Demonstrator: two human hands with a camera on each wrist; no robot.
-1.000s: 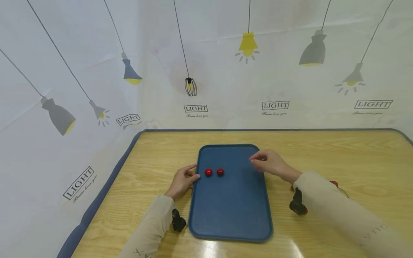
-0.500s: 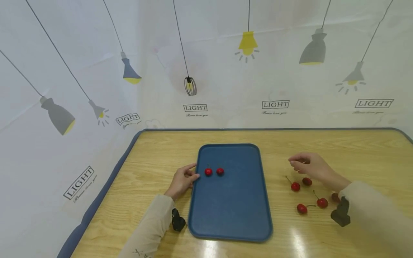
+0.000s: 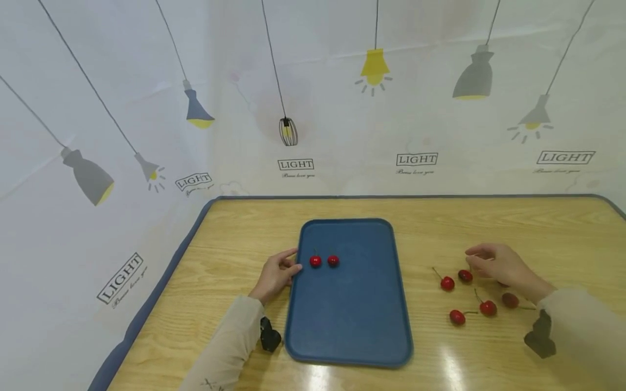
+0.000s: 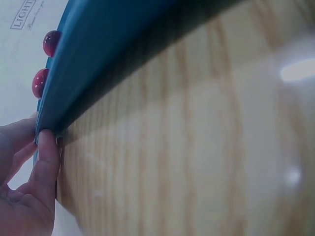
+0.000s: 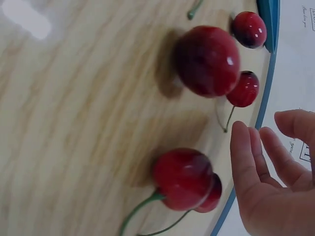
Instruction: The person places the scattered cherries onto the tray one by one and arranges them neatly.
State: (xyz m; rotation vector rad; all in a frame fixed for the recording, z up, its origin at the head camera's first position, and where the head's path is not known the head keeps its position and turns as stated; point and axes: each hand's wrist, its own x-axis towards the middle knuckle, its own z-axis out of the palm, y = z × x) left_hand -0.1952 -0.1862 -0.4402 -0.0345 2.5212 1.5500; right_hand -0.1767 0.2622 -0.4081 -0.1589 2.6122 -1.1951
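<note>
Two red cherries, one on the left [image 3: 315,261] and one beside it [image 3: 333,261], sit side by side on the blue tray [image 3: 349,315]. My left hand [image 3: 274,276] touches the tray's left rim with thumb and fingers. To the tray's right lie several loose cherries, among them a dark one [image 3: 465,276] and a stemmed one [image 3: 488,308]. Over their far side hovers my right hand [image 3: 504,267], its fingers loosely bent and holding nothing. It partly covers one cherry. In the right wrist view a large cherry [image 5: 206,61] and a green-stemmed cherry [image 5: 182,179] lie near the fingers.
The wooden table [image 3: 235,233] has a dark blue border along its back and left. Behind it hangs a pale wall covering [image 3: 337,125] printed with lamps. A dark wrist camera [image 3: 269,334] sits on the left sleeve and another [image 3: 541,335] on the right.
My right hand has moved right, from above the tray's right edge to above the loose cherries, uncovering several of them. The left hand, tray and its two cherries have stayed put.
</note>
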